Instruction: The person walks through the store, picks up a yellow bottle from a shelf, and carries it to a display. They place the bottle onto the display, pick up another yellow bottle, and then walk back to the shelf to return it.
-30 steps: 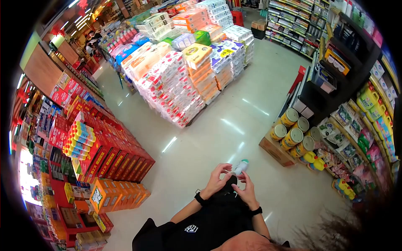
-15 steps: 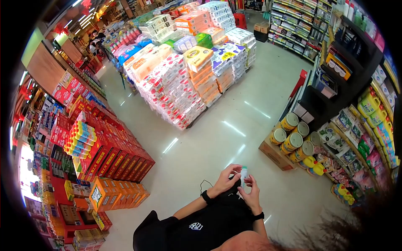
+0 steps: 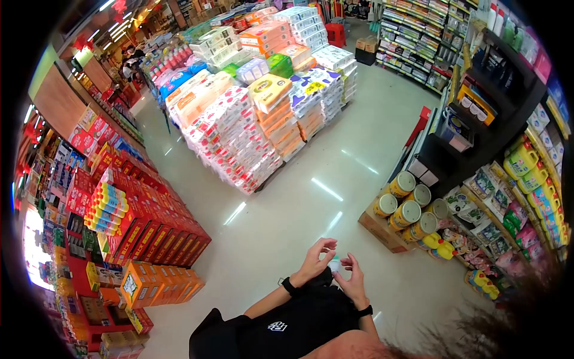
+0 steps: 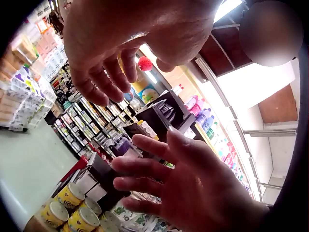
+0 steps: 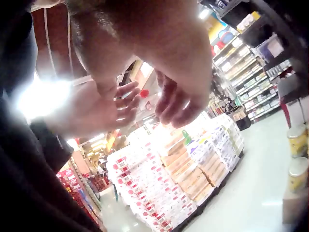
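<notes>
Both hands are raised in front of the black shirt (image 3: 263,329), held apart and facing each other. My left hand (image 3: 314,263) has loosely bent fingers with nothing between them. Opposite it, my right hand (image 3: 353,278) has spread fingers and a visible palm. A small white bottle with a green cap (image 3: 335,264) shows in the gap between the hands in the head view, partly hidden by them. In the left wrist view the right hand (image 4: 178,183) is empty. The right wrist view shows the left hand (image 5: 96,108) empty too.
Ahead stands a large stack of tissue packs (image 3: 227,137). Red cartons (image 3: 155,221) and orange boxes (image 3: 155,284) are piled at left. At right, yellow tins (image 3: 406,212) sit on a cardboard box (image 3: 379,230) beside shelves of bottles and bags. Pale shiny floor (image 3: 281,221) lies between.
The surroundings have shifted slightly left and down in the head view. The bottle appears lower and closer in between the hands than before. Both hands stay raised and apart.
</notes>
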Tool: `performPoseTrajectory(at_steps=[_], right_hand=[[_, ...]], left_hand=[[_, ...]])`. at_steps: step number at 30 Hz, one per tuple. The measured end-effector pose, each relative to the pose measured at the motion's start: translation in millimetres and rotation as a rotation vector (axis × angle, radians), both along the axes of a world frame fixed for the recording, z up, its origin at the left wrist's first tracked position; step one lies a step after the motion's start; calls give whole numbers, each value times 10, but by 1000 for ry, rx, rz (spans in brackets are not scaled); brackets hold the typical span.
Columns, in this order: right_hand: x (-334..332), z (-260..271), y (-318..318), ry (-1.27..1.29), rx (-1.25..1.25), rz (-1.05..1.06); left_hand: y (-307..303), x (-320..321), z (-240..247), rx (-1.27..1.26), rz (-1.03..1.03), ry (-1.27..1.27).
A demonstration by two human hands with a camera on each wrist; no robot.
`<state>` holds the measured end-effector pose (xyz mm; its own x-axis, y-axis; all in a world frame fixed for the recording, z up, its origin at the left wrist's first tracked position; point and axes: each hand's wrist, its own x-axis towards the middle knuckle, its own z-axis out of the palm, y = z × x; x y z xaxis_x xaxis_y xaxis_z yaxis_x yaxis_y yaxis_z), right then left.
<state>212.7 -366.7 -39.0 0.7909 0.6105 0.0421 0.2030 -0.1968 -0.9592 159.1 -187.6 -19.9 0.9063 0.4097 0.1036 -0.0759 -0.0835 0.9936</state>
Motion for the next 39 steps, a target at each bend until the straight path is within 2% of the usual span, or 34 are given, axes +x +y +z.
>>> performPoseTrajectory(at_steps=[8, 13, 28, 39], right_hand=[[636, 111, -285, -16, -56, -8], [928, 21, -356, -61, -76, 35], [1332, 29, -354, -52, -22, 164], [1544, 12, -765, -51, -32, 267]], left_hand=[[-213, 660, 59, -13, -22, -14], [-321, 847, -11, -23, 24, -20], [-376, 1013, -17, 55, 185, -19], [-844, 1064, 1, 63, 299, -18]])
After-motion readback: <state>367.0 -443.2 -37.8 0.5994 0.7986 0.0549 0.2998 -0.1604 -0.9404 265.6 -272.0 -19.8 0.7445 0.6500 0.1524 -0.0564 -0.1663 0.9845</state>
